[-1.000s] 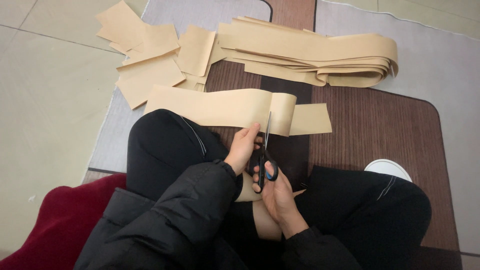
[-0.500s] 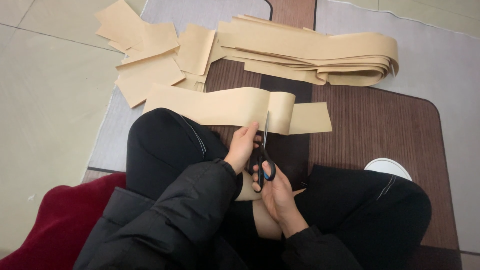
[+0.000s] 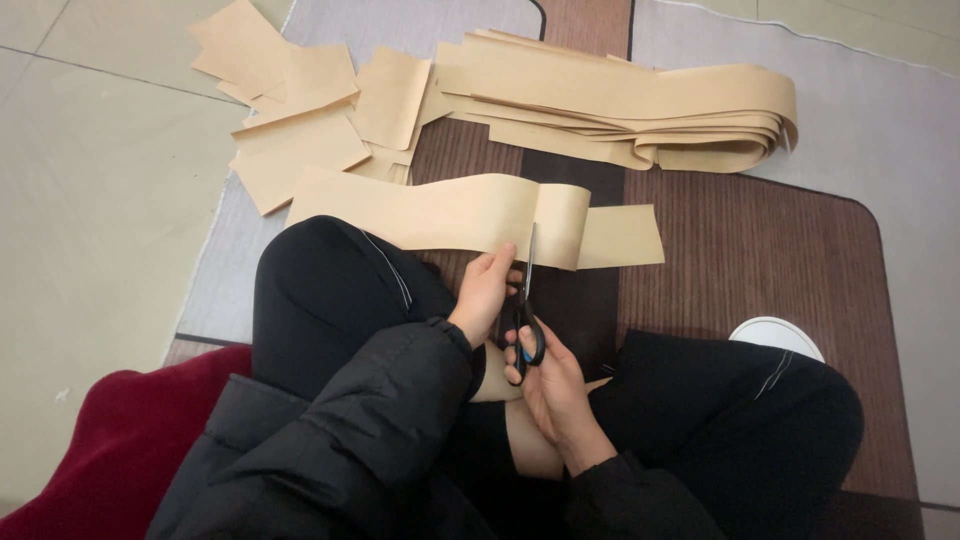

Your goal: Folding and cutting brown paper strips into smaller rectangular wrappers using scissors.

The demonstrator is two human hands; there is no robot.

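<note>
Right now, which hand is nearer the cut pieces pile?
Left. The left hand grips the strip below the pile; the right hand holds scissors farther back.

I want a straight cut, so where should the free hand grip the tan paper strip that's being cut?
Grip the tan paper strip on its near edge just left of the scissors, coming from the body side. There the left hand pinches it, and the long flat run lies leftward.

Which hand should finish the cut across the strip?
Probably right: the right hand already has its fingers through the scissors, blades up into the paper strip. The left hand only grips the strip's edge beside them.
</note>
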